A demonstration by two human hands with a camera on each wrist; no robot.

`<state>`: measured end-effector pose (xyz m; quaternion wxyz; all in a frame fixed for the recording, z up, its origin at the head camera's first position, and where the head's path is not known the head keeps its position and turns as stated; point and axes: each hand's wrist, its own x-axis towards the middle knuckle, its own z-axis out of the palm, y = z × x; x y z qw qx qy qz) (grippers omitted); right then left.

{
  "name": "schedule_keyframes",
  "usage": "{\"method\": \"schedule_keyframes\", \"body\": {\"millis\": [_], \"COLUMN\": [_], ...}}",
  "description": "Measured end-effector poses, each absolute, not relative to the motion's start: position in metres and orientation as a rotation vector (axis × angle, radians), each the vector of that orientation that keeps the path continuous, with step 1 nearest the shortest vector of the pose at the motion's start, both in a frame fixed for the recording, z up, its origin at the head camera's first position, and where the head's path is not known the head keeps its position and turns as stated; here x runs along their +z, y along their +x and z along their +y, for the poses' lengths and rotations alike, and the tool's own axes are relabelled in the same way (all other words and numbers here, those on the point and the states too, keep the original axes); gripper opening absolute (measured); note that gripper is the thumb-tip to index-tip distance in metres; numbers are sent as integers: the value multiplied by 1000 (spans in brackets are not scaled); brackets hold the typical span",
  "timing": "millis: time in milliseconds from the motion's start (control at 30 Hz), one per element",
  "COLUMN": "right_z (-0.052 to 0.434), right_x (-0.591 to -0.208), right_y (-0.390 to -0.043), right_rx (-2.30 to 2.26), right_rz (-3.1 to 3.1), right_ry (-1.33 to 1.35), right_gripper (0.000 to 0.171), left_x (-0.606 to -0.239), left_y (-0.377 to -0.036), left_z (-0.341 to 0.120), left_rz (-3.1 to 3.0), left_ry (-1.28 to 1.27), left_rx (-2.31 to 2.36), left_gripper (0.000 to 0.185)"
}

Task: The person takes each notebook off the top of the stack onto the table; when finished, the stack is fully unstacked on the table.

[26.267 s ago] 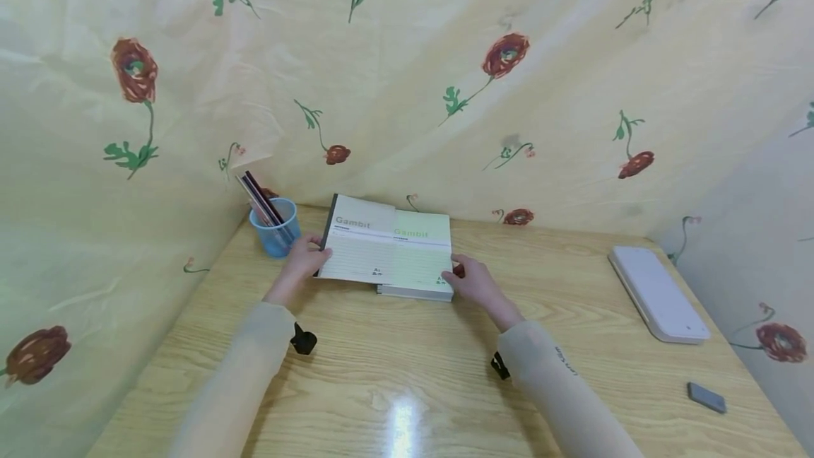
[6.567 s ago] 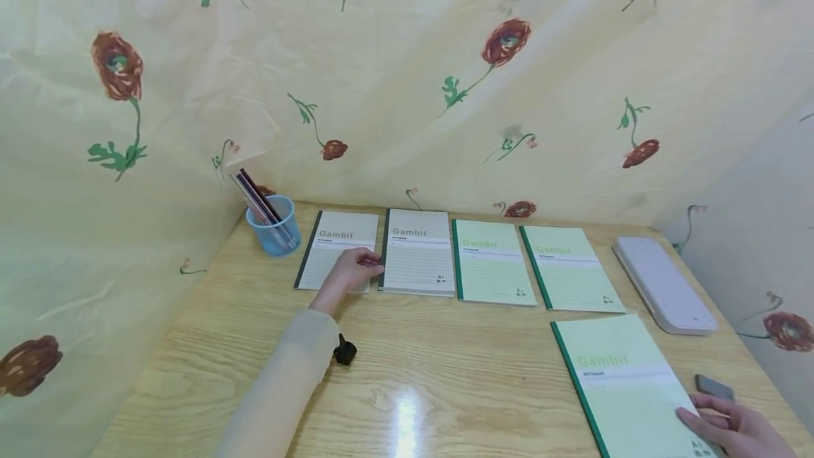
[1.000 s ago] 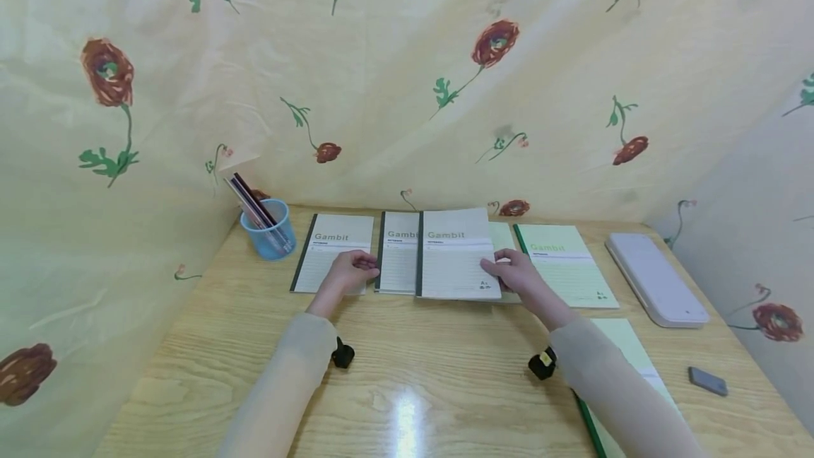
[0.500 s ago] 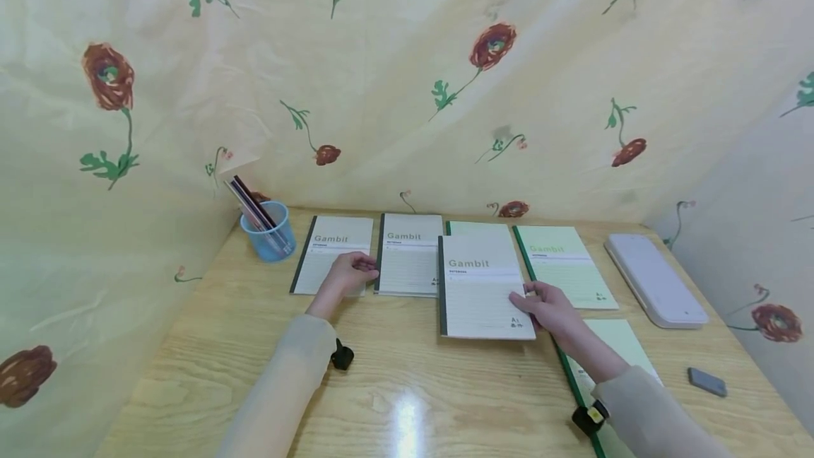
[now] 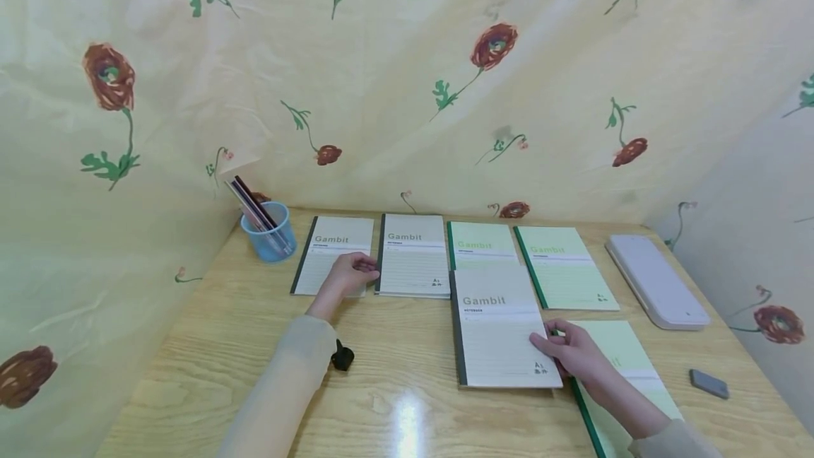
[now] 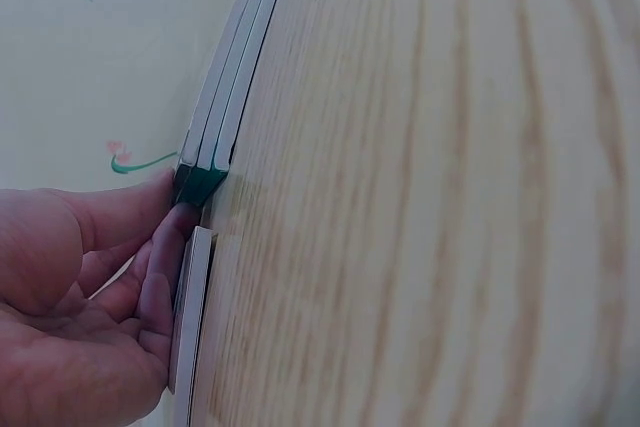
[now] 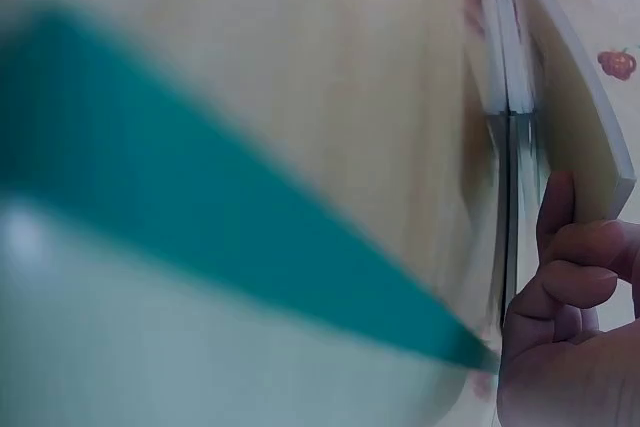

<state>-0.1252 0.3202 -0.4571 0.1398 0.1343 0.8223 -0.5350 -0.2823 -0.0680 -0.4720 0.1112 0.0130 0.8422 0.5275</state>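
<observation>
- Head view: a wooden table [image 5: 394, 373] carries a back row of four notebooks, two grey and two green.
- The left hand [image 5: 348, 274] rests with relaxed fingers on the right edge of the far-left grey notebook [image 5: 332, 253], holding it flat. Just right of those fingers lies the second grey notebook [image 5: 411, 254].
- The right hand [image 5: 571, 350] grips the lower right corner of a third grey notebook [image 5: 502, 327], thumb on the cover and fingers curled under its edge. This notebook sits near the front of the table, overlapping the lower end of a green notebook [image 5: 481, 244] in the row.
- Under the right wrist lies another green notebook [image 5: 626, 380], out of the row.
- Judged from the layout, four notebooks are laid out; the held grey one and the front green one seem not yet placed.
- Left wrist view: fingers [image 6: 160, 287] press a notebook's edge; a thin stack lies just beyond.
- Right wrist view: curled fingers [image 7: 575, 267] pinch a lifted cover; a blurred green edge fills the foreground.
</observation>
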Motion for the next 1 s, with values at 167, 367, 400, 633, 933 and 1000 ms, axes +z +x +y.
{"method": "schedule_keyframes", "body": {"millis": [167,367,400,633,933,1000], "right_z": [325,327,327,331,331,330], "right_x": [-459,-459,-459,-460,-464,-464], "right_y": [-106,-88,-85,-69,-61,-60], "right_rx": [-1521,-1460,-1459,-1517,-1460,-1411], "right_rz": [2353,2349,2342,2232,2320,2382], "right_ry": [415,495,508,429,359,347], "right_gripper": [34,34,34,40,43,43], "left_x": [-471,-471,-471,-471,-472,-472], "left_y": [-282,-281,-281,-280,-280,-281], "left_z": [-68,-68,-68,-68,-67,-67], "left_rz": [2478,2484,2482,2477,2485,2485], "left_ry": [47,51,50,59,57,58], "left_rx": [1547,1545,1548,1565,1563,1564], "left_gripper": [25,25,25,24,24,24]}}
